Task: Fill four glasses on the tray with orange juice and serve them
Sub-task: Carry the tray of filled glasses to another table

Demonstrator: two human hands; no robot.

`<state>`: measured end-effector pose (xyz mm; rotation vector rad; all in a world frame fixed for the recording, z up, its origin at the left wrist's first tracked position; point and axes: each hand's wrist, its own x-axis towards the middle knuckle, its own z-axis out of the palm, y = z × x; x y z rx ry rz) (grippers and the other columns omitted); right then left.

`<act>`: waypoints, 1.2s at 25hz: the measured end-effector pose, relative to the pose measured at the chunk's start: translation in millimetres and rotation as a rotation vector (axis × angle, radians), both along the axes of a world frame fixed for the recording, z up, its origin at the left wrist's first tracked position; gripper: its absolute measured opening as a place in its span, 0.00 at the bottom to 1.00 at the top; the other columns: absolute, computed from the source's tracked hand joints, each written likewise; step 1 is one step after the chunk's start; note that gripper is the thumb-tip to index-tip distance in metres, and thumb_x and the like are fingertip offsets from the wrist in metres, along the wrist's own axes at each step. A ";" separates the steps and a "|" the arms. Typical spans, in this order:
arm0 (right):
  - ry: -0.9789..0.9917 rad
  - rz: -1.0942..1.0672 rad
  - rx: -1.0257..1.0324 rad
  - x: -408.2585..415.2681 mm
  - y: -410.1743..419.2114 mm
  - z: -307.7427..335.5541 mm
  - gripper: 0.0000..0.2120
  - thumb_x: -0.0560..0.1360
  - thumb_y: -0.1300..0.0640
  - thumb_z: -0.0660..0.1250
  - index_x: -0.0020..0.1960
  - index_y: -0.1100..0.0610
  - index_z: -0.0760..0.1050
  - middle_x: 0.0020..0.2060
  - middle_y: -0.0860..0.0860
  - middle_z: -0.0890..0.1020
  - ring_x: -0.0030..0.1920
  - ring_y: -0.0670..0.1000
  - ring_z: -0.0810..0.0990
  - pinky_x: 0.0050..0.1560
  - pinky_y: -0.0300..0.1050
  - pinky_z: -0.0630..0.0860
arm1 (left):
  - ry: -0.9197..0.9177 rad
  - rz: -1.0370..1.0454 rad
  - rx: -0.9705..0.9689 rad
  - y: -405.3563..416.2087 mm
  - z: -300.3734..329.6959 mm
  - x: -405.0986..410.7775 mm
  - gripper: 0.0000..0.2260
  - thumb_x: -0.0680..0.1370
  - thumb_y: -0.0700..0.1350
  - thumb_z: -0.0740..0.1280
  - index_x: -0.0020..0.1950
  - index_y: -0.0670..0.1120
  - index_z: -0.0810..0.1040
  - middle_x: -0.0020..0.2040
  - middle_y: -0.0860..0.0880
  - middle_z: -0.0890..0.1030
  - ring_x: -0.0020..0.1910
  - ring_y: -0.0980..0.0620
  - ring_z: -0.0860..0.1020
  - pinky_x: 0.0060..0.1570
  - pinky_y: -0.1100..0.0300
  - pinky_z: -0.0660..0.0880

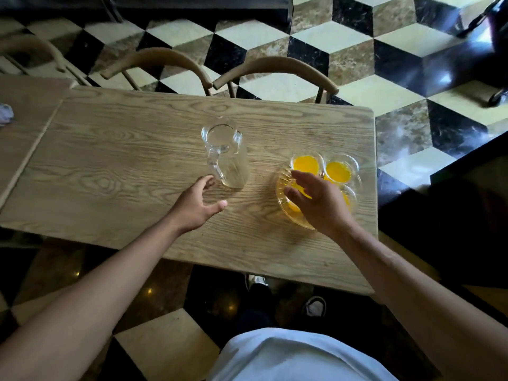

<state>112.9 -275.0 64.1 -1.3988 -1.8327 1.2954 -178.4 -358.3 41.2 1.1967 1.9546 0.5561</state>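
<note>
A clear glass tray (291,215) sits on the right part of the wooden table (123,160). On it stand glasses holding orange juice; two at the back (305,164) (338,171) show fully, the nearer ones are partly hidden by my right hand (316,199). That hand hovers over the tray's near left side with fingers spread, holding nothing. A clear glass pitcher (226,155), empty of juice, stands upright mid-table, handle toward me. My left hand (198,204) is open just below the handle, fingers apart, not gripping it.
Two curved wooden chair backs (156,61) (275,70) stand at the table's far edge, a third at far left. A second table adjoins on the left with a pale cloth (5,112). A dark counter (453,202) lies right of the table. My shoes show below.
</note>
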 end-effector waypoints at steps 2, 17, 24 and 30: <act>-0.018 0.011 0.020 22.9 -1.2 4.9 0.24 0.76 0.48 0.73 0.70 0.54 0.77 0.63 0.53 0.83 0.66 0.49 0.80 0.66 0.52 0.77 | 0.011 0.067 0.034 -14.2 5.5 19.8 0.34 0.77 0.43 0.78 0.79 0.42 0.67 0.74 0.44 0.75 0.72 0.50 0.74 0.72 0.53 0.72; -0.030 -0.114 0.063 145.8 7.4 10.5 0.21 0.77 0.51 0.73 0.68 0.55 0.78 0.63 0.52 0.83 0.63 0.50 0.81 0.64 0.50 0.78 | 0.023 -0.018 0.161 5.4 40.6 116.4 0.23 0.78 0.45 0.77 0.71 0.46 0.76 0.63 0.49 0.81 0.65 0.50 0.79 0.68 0.51 0.76; -0.094 -0.250 -0.020 142.6 28.9 -11.2 0.20 0.76 0.53 0.74 0.66 0.58 0.79 0.60 0.53 0.84 0.60 0.51 0.83 0.58 0.45 0.80 | 0.024 -0.092 0.128 48.0 0.7 105.9 0.17 0.79 0.42 0.74 0.68 0.44 0.78 0.57 0.49 0.82 0.61 0.46 0.82 0.65 0.43 0.79; -0.164 -0.378 -0.138 132.6 46.5 -40.5 0.17 0.75 0.51 0.75 0.62 0.55 0.81 0.54 0.53 0.86 0.54 0.51 0.86 0.54 0.54 0.84 | 0.029 -0.139 0.031 80.0 -40.9 91.7 0.15 0.81 0.41 0.71 0.68 0.42 0.79 0.59 0.46 0.83 0.59 0.46 0.82 0.64 0.51 0.78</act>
